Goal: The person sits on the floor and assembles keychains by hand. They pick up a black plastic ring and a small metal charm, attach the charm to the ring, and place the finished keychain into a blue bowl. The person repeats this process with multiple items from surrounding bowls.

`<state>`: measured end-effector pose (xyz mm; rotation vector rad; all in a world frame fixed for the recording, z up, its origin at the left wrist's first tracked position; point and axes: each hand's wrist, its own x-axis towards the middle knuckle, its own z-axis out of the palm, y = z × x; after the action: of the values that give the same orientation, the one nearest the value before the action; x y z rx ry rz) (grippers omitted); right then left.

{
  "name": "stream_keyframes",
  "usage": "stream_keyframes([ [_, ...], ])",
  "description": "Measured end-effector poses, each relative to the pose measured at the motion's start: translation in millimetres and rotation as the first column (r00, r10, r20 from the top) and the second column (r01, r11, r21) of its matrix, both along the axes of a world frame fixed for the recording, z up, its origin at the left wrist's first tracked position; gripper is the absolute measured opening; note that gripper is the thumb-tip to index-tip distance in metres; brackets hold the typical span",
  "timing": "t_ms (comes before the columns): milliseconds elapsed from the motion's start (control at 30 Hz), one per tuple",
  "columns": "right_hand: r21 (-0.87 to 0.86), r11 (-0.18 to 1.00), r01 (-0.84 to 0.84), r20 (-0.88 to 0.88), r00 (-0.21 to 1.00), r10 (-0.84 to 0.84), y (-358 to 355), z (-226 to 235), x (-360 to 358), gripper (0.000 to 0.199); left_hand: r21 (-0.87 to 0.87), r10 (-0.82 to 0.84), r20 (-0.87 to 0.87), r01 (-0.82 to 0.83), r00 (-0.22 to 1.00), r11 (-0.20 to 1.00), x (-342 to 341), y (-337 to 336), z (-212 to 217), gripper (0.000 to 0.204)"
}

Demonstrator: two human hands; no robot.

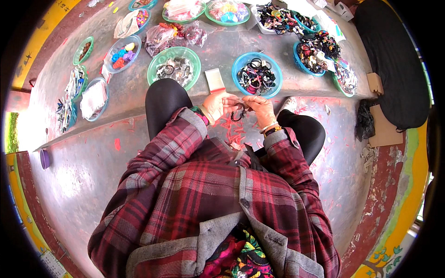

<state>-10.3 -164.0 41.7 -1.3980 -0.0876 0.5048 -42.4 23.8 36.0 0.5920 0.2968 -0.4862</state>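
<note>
My left hand and my right hand meet in front of me, between my knees. A dark looped band that looks like a hair tie hangs between them. The fingertips of both hands pinch it, and part of it is hidden behind the fingers. Just beyond my hands, a blue basin holds a heap of black hair ties. To its left stands a green basin of clear bags with dark bands inside. A small whitish box with a red edge lies between the two basins.
Several more basins line the raised ledge: one with coloured pieces, one with white packets, another with mixed hair ties. Red scraps litter the floor. A purple cup stands far left; a black bag lies right.
</note>
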Motion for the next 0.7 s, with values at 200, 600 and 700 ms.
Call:
stream_keyframes([
  [200,0.009,0.999,-0.039,-0.007,0.999,0.039,2.0,-0.5,-0.2,0.013,0.182,-0.003,0.045,-0.005,0.999,0.983,-0.5,-6.1,-9.4,0.024],
  [600,0.007,0.998,0.057,-0.135,0.989,-0.055,3.6,15.8,-2.2,0.022,0.406,0.070,0.122,-0.114,0.990,0.907,-0.2,-9.8,-11.9,0.020],
  [700,-0.021,1.000,0.005,-0.132,0.991,-0.007,3.8,0.9,-1.2,0.017,0.473,0.002,0.195,-0.096,0.981,0.876,-1.7,-12.4,-9.8,0.020],
])
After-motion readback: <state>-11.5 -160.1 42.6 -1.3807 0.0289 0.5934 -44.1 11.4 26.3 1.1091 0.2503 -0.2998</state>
